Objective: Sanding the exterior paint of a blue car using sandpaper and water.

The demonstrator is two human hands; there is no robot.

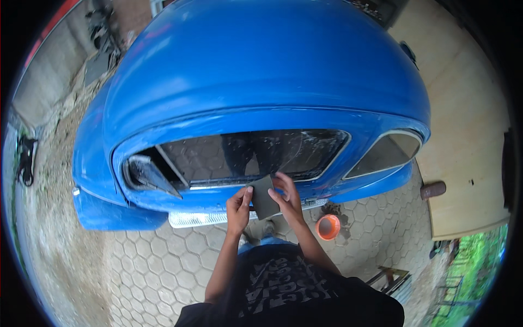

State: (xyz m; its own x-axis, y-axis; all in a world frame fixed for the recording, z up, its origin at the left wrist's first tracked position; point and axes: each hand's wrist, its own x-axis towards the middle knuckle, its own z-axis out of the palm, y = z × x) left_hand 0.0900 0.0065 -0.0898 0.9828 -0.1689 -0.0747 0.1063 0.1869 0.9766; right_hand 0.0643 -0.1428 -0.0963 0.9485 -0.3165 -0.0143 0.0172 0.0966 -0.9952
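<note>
Between my two hands, in front of the car's side, is a dark grey rectangular sheet of sandpaper [265,199]. My left hand [238,209] pinches its left edge, the thumb on top and the fingers curled beneath. At the opposite edge, my right hand [289,199] grips with its thumb, while its fingers reach up behind the sheet. Just beyond stands a blue rounded car [261,71] with whitish smears around its window frames. The long side window [212,158] is dark and speckled, and a small vent window [150,173] at its left is swung outward.
An orange bucket [327,227] of cloudy liquid sits right of my feet on hexagonal pavers [158,259], beside a wet patch. A white ribbed running board [199,219] runs along the car's bottom. A pale panel [463,103] stands at the right, with a brown cylindrical object [433,189] by it.
</note>
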